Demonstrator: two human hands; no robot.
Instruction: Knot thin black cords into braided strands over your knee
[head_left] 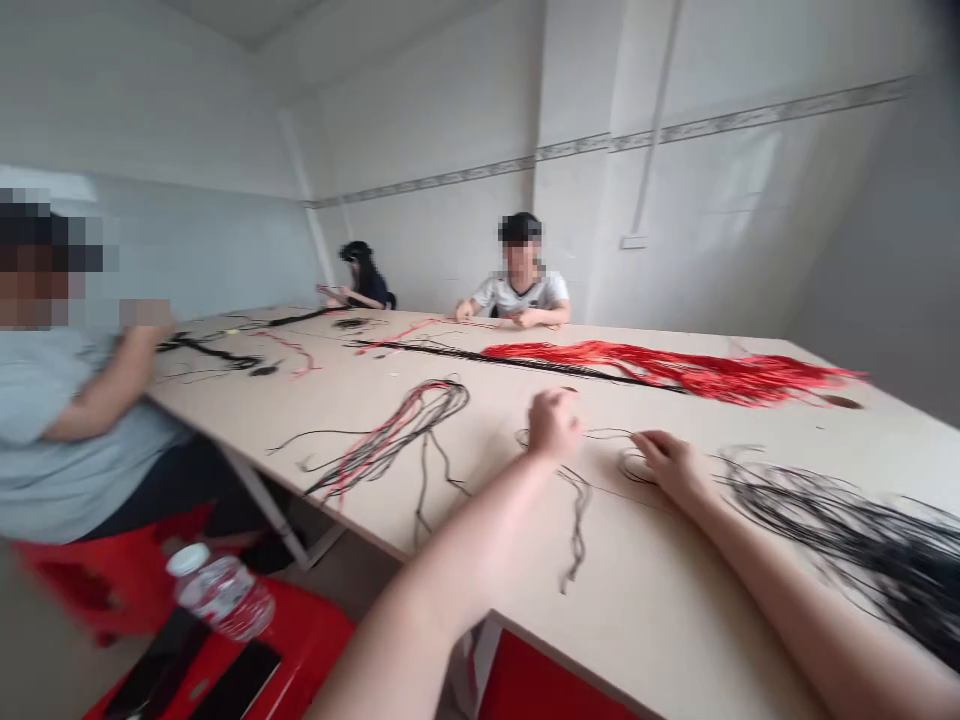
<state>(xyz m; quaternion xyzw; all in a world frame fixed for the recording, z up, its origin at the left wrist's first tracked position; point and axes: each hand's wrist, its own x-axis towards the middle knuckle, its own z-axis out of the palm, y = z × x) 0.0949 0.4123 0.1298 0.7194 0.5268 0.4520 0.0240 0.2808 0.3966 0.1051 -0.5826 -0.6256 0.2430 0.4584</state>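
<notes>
Between my two hands runs a thin black cord (607,433), partly looped over the tabletop. My left hand (555,425) is closed in a pinch on it, a little blurred. My right hand (671,460) pinches the same cord between thumb and fingers, with a small loop lying just beside it. Below my left hand a short knotted black cord (577,530) lies on the table. To the left rests a looped bundle of black and red cords (405,425). A large tangle of black cords (862,540) spreads beside my right forearm.
Across the pale table (660,640) lie a heap of red cords (675,370) and a long black strand bundle (465,355). People sit at the left and far sides. A red stool (307,640) at lower left holds a plastic bottle (225,590) and phone-like dark objects.
</notes>
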